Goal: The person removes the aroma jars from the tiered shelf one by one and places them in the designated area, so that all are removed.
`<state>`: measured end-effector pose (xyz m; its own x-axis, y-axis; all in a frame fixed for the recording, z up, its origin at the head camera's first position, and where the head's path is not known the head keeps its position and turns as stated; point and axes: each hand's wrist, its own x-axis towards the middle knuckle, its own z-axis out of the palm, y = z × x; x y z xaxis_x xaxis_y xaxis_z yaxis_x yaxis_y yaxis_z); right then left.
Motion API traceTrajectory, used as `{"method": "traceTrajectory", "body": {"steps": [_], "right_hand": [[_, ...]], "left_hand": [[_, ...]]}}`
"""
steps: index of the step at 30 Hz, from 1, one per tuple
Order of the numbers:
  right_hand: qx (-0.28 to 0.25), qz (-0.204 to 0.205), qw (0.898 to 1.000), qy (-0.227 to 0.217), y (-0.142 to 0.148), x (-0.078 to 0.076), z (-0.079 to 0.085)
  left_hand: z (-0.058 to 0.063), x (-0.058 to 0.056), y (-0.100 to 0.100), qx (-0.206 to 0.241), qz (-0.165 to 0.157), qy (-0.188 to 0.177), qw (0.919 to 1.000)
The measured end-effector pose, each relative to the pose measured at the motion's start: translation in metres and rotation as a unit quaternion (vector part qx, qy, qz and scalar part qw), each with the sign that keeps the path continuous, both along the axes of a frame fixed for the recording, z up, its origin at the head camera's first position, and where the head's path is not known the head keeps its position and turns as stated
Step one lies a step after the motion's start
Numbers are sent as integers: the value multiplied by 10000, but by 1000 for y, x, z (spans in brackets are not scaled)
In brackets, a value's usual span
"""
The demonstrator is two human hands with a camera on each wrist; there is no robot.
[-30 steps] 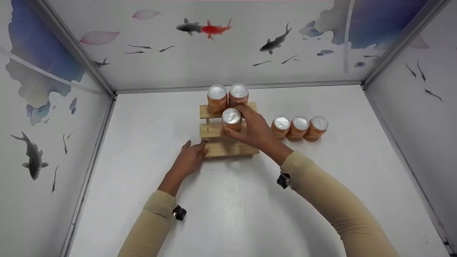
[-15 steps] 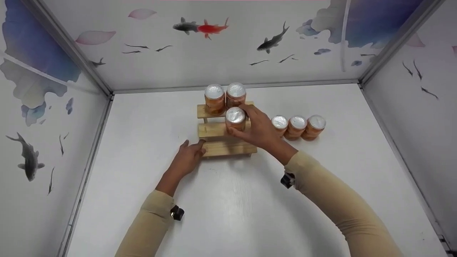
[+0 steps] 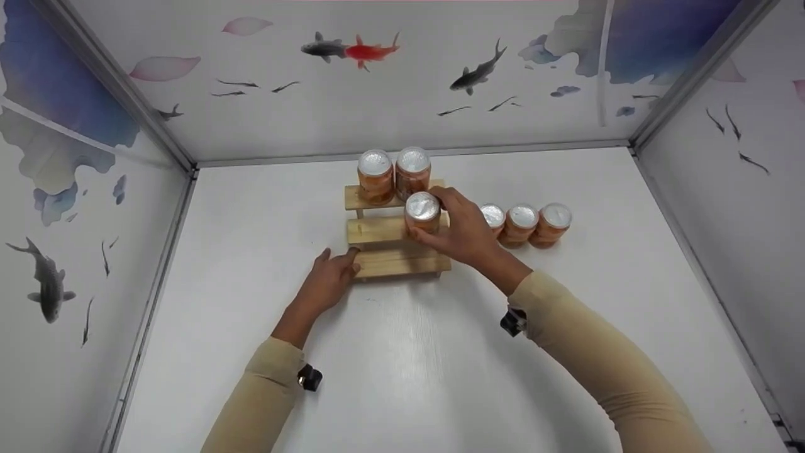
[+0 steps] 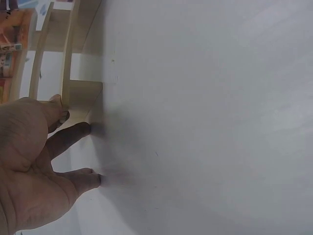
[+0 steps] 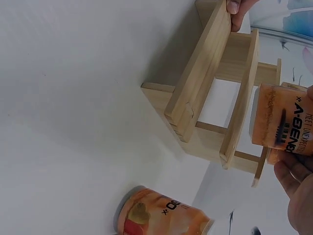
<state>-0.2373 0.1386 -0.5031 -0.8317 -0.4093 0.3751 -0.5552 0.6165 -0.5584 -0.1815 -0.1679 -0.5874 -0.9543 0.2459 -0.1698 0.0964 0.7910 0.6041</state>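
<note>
A three-step wooden rack (image 3: 400,263) stands on the white table. At the left end of its lowest step, my left hand (image 3: 327,280) pinches the board between thumb and finger; in the left wrist view the other fingers (image 4: 73,134) stretch out near the tabletop. My right hand (image 3: 464,229) holds an orange-labelled jar (image 3: 422,214) with a silvery lid, upright at the right part of the middle step. The right wrist view has this jar (image 5: 281,117) side-on, fingers round it; whether its base touches the board I cannot tell. Two matching jars (image 3: 375,179) stand side by side on the top step.
To the right of the rack, three more such jars stand in a row on the table (image 3: 377,365); the end jar (image 3: 551,225) is farthest right, and my right hand partly covers the nearest. White walls (image 3: 352,113) with painted fish enclose the table at back and sides.
My right hand has shifted the jar rightward along the middle step. The left hand keeps its grip on the rack. The whole head view has drifted slightly.
</note>
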Motion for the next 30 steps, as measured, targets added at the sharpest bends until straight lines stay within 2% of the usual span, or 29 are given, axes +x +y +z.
{"method": "traceTrajectory", "body": {"steps": [6,8,12,13,15,19,21,23,28,30], "right_hand": [[17,-27,10000,28,4,2,-1],[34,-39,10000,51,5,3,-1],[54,-46,9999,78,11,5,-1],[40,-46,9999,86,12,5,-1],[30,-43,9999,95,15,6,-1],[61,-84,9999,112,20,8,-1],[112,-123,9998,124,24,9,-2],[150,-163,9997,133,27,10,-2],[197,-245,9994,170,34,11,-3],[194,-259,9993,169,36,11,-3]], "left_hand": [[-3,-2,-1,91,-12,102,9999],[-16,-6,-5,215,4,189,9996],[-22,-7,-7,336,4,241,9991],[-22,-7,-6,323,-16,253,9992],[-9,-4,-4,281,-29,123,9995],[-2,-2,-1,124,54,-143,9998],[0,-1,-1,79,83,-180,9998],[-11,-3,-4,98,92,0,9999],[-10,-1,-4,149,58,138,9998],[2,1,-1,104,52,-4,9999]]}}
